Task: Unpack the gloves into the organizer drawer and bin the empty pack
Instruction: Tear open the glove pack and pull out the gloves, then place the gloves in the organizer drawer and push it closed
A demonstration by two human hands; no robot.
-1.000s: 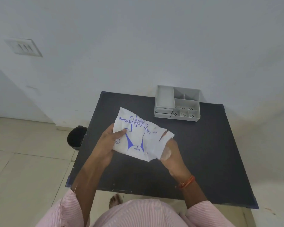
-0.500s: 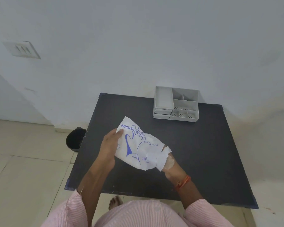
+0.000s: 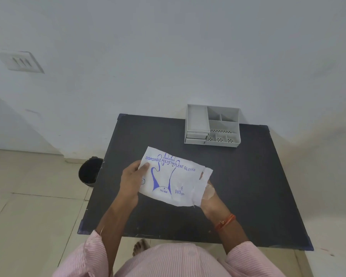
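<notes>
Over the last second we flattened the glove pack (image 3: 172, 176) at mid-frame above the desk (image 3: 258, 176), left hand (image 3: 129, 183) fingers pinching its left edge, right hand (image 3: 212, 200) gripping the torn right end, gloves seemingly not yet out.

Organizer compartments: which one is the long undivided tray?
The left-hand compartment of the grey organizer: one tall open tray above the two small drawers. The right side is split into smaller cells, some with perforated floors.
</notes>
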